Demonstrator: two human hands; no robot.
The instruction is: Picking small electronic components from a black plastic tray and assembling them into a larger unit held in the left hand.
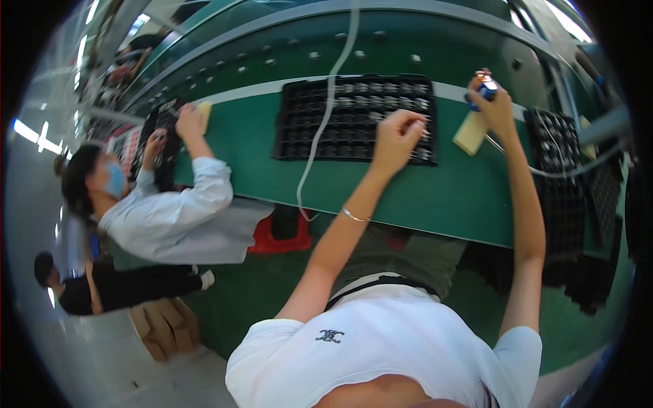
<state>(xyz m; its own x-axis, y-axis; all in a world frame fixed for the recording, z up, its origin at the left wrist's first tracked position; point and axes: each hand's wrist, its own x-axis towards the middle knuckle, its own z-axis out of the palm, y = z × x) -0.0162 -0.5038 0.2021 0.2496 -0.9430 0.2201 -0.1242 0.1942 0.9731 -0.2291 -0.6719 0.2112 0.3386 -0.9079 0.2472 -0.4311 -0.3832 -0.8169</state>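
My left hand (396, 141) is over the right side of a black compartment tray (289, 129). Its thumb and fingers are pinched together near the small shiny metal parts (371, 88) in the tray, and whatever lies between the fingertips is too small to make out. Farther right, my right hand (498, 112) is closed around a small blue object (486, 91) with a shiny, coppery end, held above the green bench. Just below that hand lies a pale yellow block (470, 133).
A white cable (329, 109) hangs across the tray. More black trays (558, 146) are at the right, beside a grey hose (568, 173). Small metal pieces (313, 56) line the far green strip. At left, a masked co-worker (177, 217) works by a red stool (282, 238).
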